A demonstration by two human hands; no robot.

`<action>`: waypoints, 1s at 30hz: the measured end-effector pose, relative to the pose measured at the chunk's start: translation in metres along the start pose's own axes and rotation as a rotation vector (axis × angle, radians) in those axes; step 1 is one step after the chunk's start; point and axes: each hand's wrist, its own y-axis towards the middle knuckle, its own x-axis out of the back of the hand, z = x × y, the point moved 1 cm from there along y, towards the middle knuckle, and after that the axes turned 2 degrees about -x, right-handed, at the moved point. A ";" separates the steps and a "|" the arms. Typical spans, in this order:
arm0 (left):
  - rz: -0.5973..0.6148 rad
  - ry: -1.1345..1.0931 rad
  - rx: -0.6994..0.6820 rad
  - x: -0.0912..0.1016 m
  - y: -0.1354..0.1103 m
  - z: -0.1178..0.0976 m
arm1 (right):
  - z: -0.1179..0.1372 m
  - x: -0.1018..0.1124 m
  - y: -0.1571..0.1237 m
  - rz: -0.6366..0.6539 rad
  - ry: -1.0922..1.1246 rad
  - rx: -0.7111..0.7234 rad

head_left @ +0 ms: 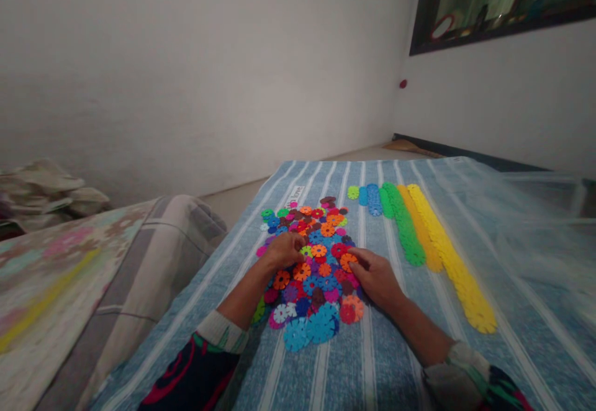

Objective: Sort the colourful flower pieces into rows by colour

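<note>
A heap of multicoloured plastic interlocking flower discs (311, 285) lies on the striped cloth. My left hand (283, 251) is over the heap's left side, fingers curled in a pinch at a lime-green disc (306, 251). At the heap's right edge, my right hand (376, 274) has its thumb and forefinger apart, touching an orange disc (348, 262); its other fingers are partly hidden. Larger light-blue discs (322, 324) lie at the near end of the heap.
To the right, overlapping discs form rows by colour: yellow (454, 265), amber (421, 231), green (404, 228), with shorter blue (374, 200) ones and a lime disc (353, 192). Clear plastic sheeting (544, 225) lies at far right. A patterned bed (79, 262) stands left.
</note>
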 end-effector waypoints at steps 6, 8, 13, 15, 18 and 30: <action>0.027 0.096 -0.005 0.001 0.001 -0.005 | 0.000 -0.006 -0.003 0.017 -0.223 0.156; 0.037 0.086 -0.017 0.000 0.002 -0.005 | 0.001 -0.008 -0.003 0.014 -0.256 0.177; 0.060 0.058 -0.014 0.000 0.004 -0.006 | 0.002 -0.010 -0.004 -0.003 -0.273 0.177; 0.057 0.025 -0.002 0.000 0.004 -0.007 | 0.002 -0.010 -0.004 -0.002 -0.277 0.173; 0.036 -0.045 0.021 -0.002 0.005 -0.005 | 0.001 -0.011 -0.004 0.006 -0.285 0.172; 0.170 -0.350 0.021 0.005 0.001 0.000 | -0.003 -0.013 -0.001 0.026 -0.260 0.144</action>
